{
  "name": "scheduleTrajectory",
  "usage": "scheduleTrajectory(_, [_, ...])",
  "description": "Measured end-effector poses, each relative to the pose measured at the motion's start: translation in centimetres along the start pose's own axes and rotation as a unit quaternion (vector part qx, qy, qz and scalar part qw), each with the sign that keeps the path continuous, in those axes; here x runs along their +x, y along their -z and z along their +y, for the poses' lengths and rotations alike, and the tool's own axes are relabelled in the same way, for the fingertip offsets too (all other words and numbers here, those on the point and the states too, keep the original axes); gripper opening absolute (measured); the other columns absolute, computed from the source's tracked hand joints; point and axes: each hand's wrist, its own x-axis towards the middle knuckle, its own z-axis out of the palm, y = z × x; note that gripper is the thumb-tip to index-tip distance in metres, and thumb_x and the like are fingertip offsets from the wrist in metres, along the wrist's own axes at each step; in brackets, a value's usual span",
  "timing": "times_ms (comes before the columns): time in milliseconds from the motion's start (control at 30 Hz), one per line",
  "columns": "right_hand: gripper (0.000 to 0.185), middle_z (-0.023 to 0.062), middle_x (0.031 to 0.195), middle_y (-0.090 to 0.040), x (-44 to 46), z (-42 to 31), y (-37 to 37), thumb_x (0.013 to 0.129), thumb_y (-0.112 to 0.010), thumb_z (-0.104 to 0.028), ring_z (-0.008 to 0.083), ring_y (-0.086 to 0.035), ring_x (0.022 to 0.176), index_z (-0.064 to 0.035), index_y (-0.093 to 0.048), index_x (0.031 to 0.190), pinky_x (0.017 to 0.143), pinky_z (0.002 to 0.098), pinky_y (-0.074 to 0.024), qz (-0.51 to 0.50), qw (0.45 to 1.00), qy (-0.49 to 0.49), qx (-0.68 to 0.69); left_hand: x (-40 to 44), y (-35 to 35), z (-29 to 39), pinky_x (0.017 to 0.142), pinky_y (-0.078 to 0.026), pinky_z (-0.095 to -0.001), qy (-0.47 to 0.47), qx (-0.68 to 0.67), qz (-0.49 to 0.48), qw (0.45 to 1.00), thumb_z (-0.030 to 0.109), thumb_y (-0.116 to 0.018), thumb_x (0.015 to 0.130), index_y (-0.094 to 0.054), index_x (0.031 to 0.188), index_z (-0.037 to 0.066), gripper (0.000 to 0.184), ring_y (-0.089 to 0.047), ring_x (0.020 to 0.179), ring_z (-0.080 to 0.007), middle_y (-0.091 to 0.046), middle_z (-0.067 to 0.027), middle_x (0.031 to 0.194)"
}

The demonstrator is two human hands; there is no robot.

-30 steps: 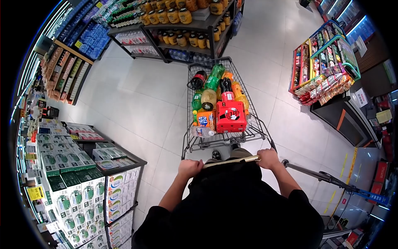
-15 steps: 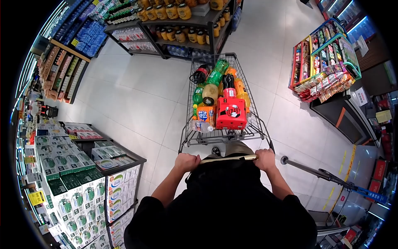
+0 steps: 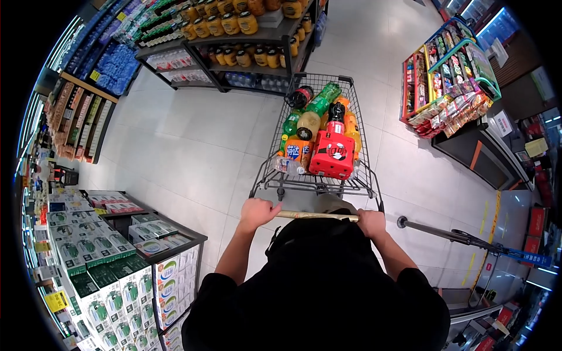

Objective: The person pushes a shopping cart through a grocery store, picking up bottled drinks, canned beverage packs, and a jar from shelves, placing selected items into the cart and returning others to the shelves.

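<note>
My left hand is wrapped round the left end of the handle of a wire shopping cart. At the handle's right end, my right hand grips it with closed fingers. In the cart's basket lie a red pack, an orange pack with bottles, a green bottle, a dark bottle with a red label, a jar with a dark lid and several other drinks. A clear bottle lies at the near left corner of the basket.
Ahead stands a shelf with yellow jars. Stacked milk cartons are on the near left, with a bottle rack behind. On the right are a snack rack, a counter and a metal rail.
The cart's front has swung to the right in view, with the goods still in it. The shelf ahead has shifted left. Both hands have stayed on the handle.
</note>
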Motion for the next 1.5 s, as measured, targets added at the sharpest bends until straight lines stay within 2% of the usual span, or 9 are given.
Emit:
scheduleTrajectory(233, [0.023, 0.0106, 0.079, -0.076, -0.3, 0.3, 0.4, 0.088, -0.070, -0.037, 0.0348, -0.075, 0.076, -0.0142, -0.073, 0.086, 0.067, 0.0482, -0.0581, 0.031, 0.999, -0.031, -0.012, 1.3, -0.6, -0.1, 0.065, -0.059, -0.0490, -0.100, -0.001, -0.013, 0.995, 0.053, -0.069, 0.091, -0.070, 0.079, 0.013, 0.042, -0.073, 0.068, -0.0370, -0.073, -0.0101, 0.071])
scheduleTrajectory(333, [0.025, 0.0101, 0.078, -0.076, -0.5, 0.0, -0.6, 0.087, -0.072, -0.039, 0.0345, -0.075, 0.074, -0.0142, -0.072, 0.083, 0.067, 0.0480, -0.0582, 0.065, 0.997, -0.038, -0.010, 2.1, -0.8, -0.3, 0.073, -0.061, -0.0480, -0.052, 0.011, -0.091, 0.994, 0.042, -0.071, 0.086, -0.073, 0.089, 0.013, 0.030, -0.077, 0.078, -0.0357, -0.077, -0.0121, 0.082])
scheduleTrajectory(433, [0.026, 0.0096, 0.075, -0.075, 0.0, -0.6, -0.7, 0.085, -0.075, -0.040, 0.0336, -0.075, 0.072, -0.0145, -0.072, 0.081, 0.065, 0.0479, -0.0579, 0.089, 0.995, -0.041, -0.013, 3.6, 0.5, -0.4, 0.074, -0.061, -0.0463, -0.037, 0.051, -0.167, 0.984, 0.033, -0.067, 0.085, -0.079, 0.088, 0.013, 0.024, -0.078, 0.083, -0.0344, -0.079, -0.0126, 0.085])
scheduleTrajectory(567, [0.027, 0.0082, 0.078, -0.077, 4.1, 4.2, 2.2, 0.085, -0.075, -0.042, 0.0315, -0.076, 0.072, -0.0158, -0.076, 0.084, 0.066, 0.0463, -0.0591, 0.086, 0.995, -0.046, -0.017, 10.9, 2.8, 2.7, 0.074, -0.061, -0.0459, -0.019, 0.074, -0.209, 0.975, 0.032, -0.065, 0.084, -0.082, 0.088, 0.014, 0.025, -0.078, 0.085, -0.0337, -0.080, -0.0126, 0.088])
scheduleTrajectory(667, [0.026, 0.0092, 0.072, -0.073, 8.8, 10.9, 5.6, 0.082, -0.073, -0.039, 0.0324, -0.074, 0.067, -0.0138, -0.070, 0.076, 0.062, 0.0461, -0.0575, 0.100, 0.995, -0.028, -0.003, 18.6, 3.7, 6.6, 0.074, -0.061, -0.0473, -0.019, 0.083, -0.199, 0.976, 0.033, -0.063, 0.085, -0.081, 0.087, 0.014, 0.026, -0.078, 0.083, -0.0347, -0.080, -0.0126, 0.088])
scheduleTrajectory(967, [0.026, 0.0102, 0.074, -0.075, 19.2, 18.1, 13.0, 0.081, -0.068, -0.040, 0.0337, -0.074, 0.069, -0.0155, -0.077, 0.081, 0.063, 0.0466, -0.0571, 0.058, 0.997, -0.054, -0.025, 31.6, 6.1, 8.9, 0.076, -0.061, -0.0493, -0.030, 0.093, -0.177, 0.979, 0.040, -0.062, 0.088, -0.081, 0.088, 0.017, 0.030, -0.077, 0.086, -0.0368, -0.079, -0.0120, 0.089])
scheduleTrajectory(1200, [0.029, 0.0133, 0.081, -0.078, 28.6, 25.9, 20.6, 0.083, -0.067, -0.043, 0.0350, -0.076, 0.076, -0.0166, -0.079, 0.083, 0.069, 0.0486, -0.0592, 0.036, 0.995, -0.089, -0.027, 44.6, 8.7, 12.9, 0.079, -0.061, -0.0492, -0.039, 0.085, -0.171, 0.981, 0.046, -0.062, 0.089, -0.082, 0.093, 0.016, 0.036, -0.077, 0.091, -0.0367, -0.080, -0.0118, 0.096])
scheduleTrajectory(1333, [0.028, 0.0139, 0.084, -0.078, 34.3, 30.0, 24.0, 0.080, -0.068, -0.042, 0.0355, -0.076, 0.081, -0.0171, -0.081, 0.084, 0.073, 0.0486, -0.0607, 0.038, 0.993, -0.112, -0.022, 52.4, 10.2, 14.4, 0.078, -0.061, -0.0493, -0.043, 0.093, -0.165, 0.981, 0.050, -0.064, 0.090, -0.082, 0.094, 0.016, 0.038, -0.076, 0.088, -0.0381, -0.079, -0.0129, 0.091])
scheduleTrajectory(1500, [0.028, 0.0134, 0.093, -0.081, 41.4, 33.2, 28.7, 0.081, -0.067, -0.036, 0.0341, -0.078, 0.090, -0.0184, -0.084, 0.093, 0.082, 0.0473, -0.0620, 0.006, 0.990, -0.140, -0.021, 61.9, 13.0, 14.9, 0.081, -0.062, -0.0472, -0.061, 0.105, -0.177, 0.977, 0.048, -0.065, 0.088, -0.084, 0.100, 0.017, 0.039, -0.077, 0.096, -0.0344, -0.081, -0.0112, 0.098])
